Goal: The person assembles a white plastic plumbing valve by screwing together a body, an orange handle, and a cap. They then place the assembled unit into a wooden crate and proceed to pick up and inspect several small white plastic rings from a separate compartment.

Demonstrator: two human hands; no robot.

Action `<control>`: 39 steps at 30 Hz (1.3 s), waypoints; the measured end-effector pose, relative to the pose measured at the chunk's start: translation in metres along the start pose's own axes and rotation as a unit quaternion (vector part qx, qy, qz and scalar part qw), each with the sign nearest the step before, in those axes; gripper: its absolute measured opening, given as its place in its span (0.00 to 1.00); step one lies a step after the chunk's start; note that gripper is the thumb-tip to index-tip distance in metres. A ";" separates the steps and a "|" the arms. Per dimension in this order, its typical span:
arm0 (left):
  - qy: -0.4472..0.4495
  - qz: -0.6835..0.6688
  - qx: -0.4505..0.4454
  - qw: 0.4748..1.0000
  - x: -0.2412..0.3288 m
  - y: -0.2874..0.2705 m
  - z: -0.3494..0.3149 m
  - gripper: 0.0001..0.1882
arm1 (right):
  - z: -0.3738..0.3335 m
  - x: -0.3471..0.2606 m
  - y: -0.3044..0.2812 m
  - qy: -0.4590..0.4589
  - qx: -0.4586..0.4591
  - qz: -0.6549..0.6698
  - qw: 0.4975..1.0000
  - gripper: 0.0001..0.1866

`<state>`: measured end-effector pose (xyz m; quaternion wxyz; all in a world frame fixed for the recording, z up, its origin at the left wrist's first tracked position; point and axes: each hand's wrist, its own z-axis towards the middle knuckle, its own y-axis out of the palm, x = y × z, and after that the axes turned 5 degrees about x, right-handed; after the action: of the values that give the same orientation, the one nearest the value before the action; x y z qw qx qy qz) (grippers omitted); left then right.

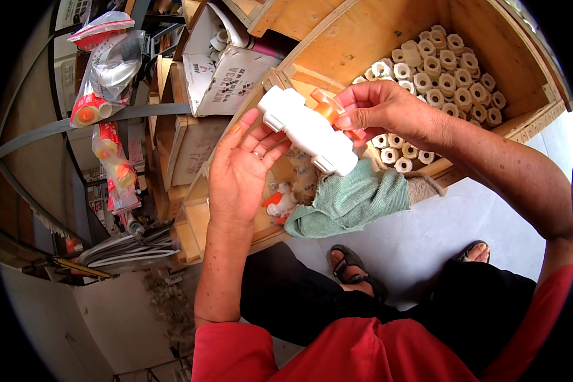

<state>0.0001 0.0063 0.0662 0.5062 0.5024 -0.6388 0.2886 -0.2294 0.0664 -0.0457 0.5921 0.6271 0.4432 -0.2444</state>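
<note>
A white plastic ball valve (309,132) with an orange handle (328,105) is held up before me, slanting down to the right. My right hand (388,111) pinches the orange handle between thumb and fingers. Palm up, my left hand (239,169) lies against the left part of the valve body, with its fingers curled at and partly behind it; a ring shows on one finger. Just below hangs a green cloth (356,197), draped over the wooden box's edge. Another white valve with an orange handle (280,200) lies in the box compartment beside my left hand.
Many off-white plastic nuts (445,83) are heaped in a wooden box (331,38) at the upper right. An open white carton (229,79) stands on the left. Bagged fittings (111,76) hang by a metal rack, above coiled pale tubing (130,248). Grey floor (414,219) shows around my sandalled feet.
</note>
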 end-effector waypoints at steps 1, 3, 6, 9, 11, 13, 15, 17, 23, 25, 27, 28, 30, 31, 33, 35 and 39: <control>-0.006 -0.008 0.002 1.000 0.001 -0.009 0.002 0.26 | 0.000 -0.001 0.000 0.001 0.000 0.003 1.000 0.16; -0.005 -0.007 0.009 1.000 0.001 -0.013 0.004 0.26 | 0.000 -0.001 0.000 0.002 0.000 0.006 1.000 0.16; 0.007 0.012 0.023 1.000 -0.001 -0.002 0.001 0.26 | 0.001 0.000 0.000 0.002 -0.002 0.007 1.000 0.16; -0.009 0.003 0.019 1.000 -0.003 0.011 -0.002 0.27 | -0.001 0.000 0.000 -0.003 -0.006 0.008 1.000 0.16; -0.026 -0.016 -0.007 1.000 -0.003 0.006 -0.001 0.27 | -0.001 0.001 -0.001 -0.005 -0.008 0.010 1.000 0.16; -0.007 0.005 -0.014 1.000 -0.001 0.002 -0.001 0.28 | -0.001 0.000 0.000 -0.001 -0.001 0.010 1.000 0.16; 0.001 0.015 -0.005 1.000 0.001 -0.003 0.000 0.28 | 0.000 -0.001 0.000 0.004 0.002 0.009 1.000 0.16; -0.002 0.014 0.020 1.000 0.001 -0.008 0.001 0.28 | 0.001 0.000 -0.001 0.010 0.001 0.007 1.000 0.16; -0.031 -0.013 0.004 0.999 -0.002 0.007 -0.002 0.26 | 0.000 0.001 0.000 0.002 0.001 0.012 1.000 0.16; -0.019 -0.012 -0.008 1.000 0.000 -0.003 -0.001 0.26 | 0.000 0.001 0.001 0.001 0.006 0.022 1.000 0.16; -0.002 -0.003 -0.004 1.000 0.001 -0.010 0.000 0.26 | 0.000 0.001 0.001 0.004 0.009 0.022 1.000 0.16; 0.010 0.007 0.007 1.000 0.001 -0.012 0.000 0.26 | 0.000 0.001 0.000 0.007 0.009 0.018 1.000 0.16; 0.016 0.018 0.031 0.999 0.001 -0.008 0.000 0.26 | 0.000 0.001 0.001 0.009 0.009 0.014 1.000 0.16; 0.012 0.021 0.045 0.999 -0.001 0.000 -0.001 0.26 | 0.000 0.000 0.002 0.007 0.008 0.014 1.000 0.16; -0.002 0.011 0.043 0.999 -0.002 0.006 -0.002 0.25 | -0.001 0.000 0.002 0.005 0.004 0.014 1.000 0.16; -0.023 -0.014 0.014 1.000 -0.002 0.007 -0.003 0.26 | -0.001 0.000 0.000 0.005 -0.002 0.012 1.000 0.16; 0.001 0.003 0.005 1.000 0.001 -0.008 0.000 0.26 | -0.001 -0.001 0.001 0.006 -0.003 0.013 1.000 0.16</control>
<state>0.0079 0.0034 0.0662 0.5035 0.5027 -0.6381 0.2943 -0.2293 0.0671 -0.0440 0.5944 0.6323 0.4395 -0.2318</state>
